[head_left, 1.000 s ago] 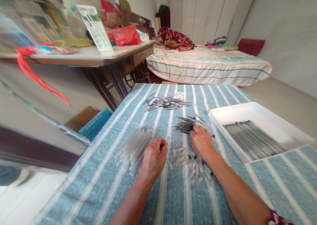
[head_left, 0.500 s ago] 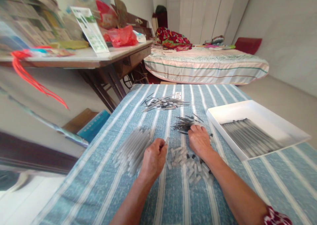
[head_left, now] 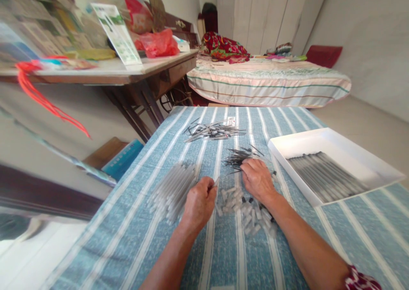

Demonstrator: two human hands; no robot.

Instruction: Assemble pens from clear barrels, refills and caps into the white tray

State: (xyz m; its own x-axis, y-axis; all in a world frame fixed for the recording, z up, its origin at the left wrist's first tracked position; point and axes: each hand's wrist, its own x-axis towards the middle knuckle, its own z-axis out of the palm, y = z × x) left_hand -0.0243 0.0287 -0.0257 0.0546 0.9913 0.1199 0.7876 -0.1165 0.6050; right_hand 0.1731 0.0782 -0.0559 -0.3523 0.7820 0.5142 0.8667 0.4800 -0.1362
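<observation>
Near the middle of the blue striped tablecloth [head_left: 223,256], the left hand [head_left: 198,202] pinches a clear plastic tube [head_left: 216,181] in curled fingers while the right hand [head_left: 257,180], fingers bent, touches the pile of thin dark refills [head_left: 238,157].

Landmark: white tray [head_left: 322,139], lying right on striped cloth [head_left: 204,256], holding row of dark pens [head_left: 326,177].
Your right hand [head_left: 257,180] resting left of tray, fingers touching pile of dark refills [head_left: 238,157].
Your left hand [head_left: 200,202] farther left of tray, pinching clear tube [head_left: 216,182].
Clear barrels [head_left: 174,188] lying beyond it; small caps [head_left: 246,211] lying between hands.
</observation>
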